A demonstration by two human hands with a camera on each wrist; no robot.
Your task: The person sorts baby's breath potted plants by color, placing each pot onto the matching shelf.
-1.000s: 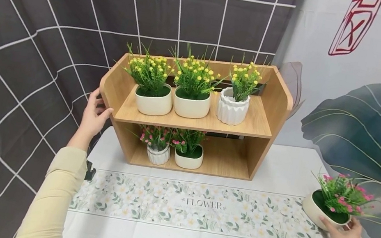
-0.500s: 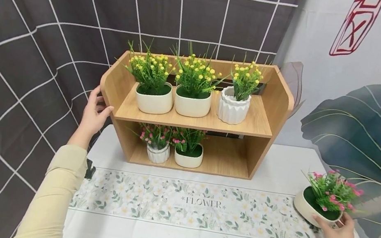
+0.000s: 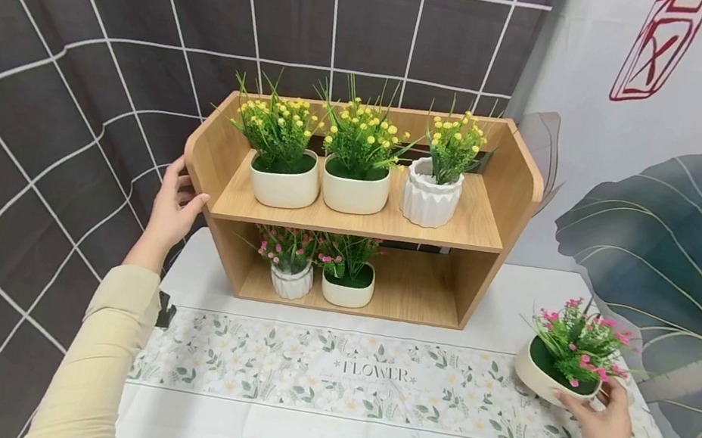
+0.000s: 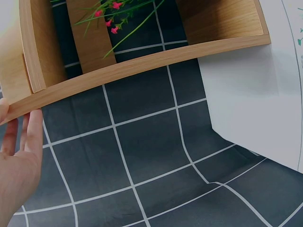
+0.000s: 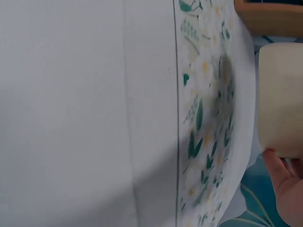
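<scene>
In the head view my left hand (image 3: 174,216) grips the left side panel of a two-tier wooden shelf (image 3: 426,288). The left wrist view shows that hand (image 4: 23,161) with fingertips under the panel's edge (image 4: 142,65) and the thumb on its other face. Off to the right, my right hand (image 3: 600,427) holds an oval cream pot of pink flowers (image 3: 540,375) by its right end, slightly tilted. It is raised over the table, and its shadow falls on the floral strip. From the right wrist, the pot's pale wall (image 5: 281,99) shows, with the thumb and fingers at its lower end.
Three yellow-flowered pots stand on the upper tier, the fluted white pot (image 3: 431,200) rightmost. Below are a fluted pot (image 3: 291,282) and an oval pot (image 3: 347,295) with pink flowers, left of bare shelf board. A printed floral runner (image 3: 371,398) crosses the white table.
My right hand has carried the pink-flowered pot leftward, closer to the shelf. The left hand stays on the side panel, and the shelved pots keep their places.
</scene>
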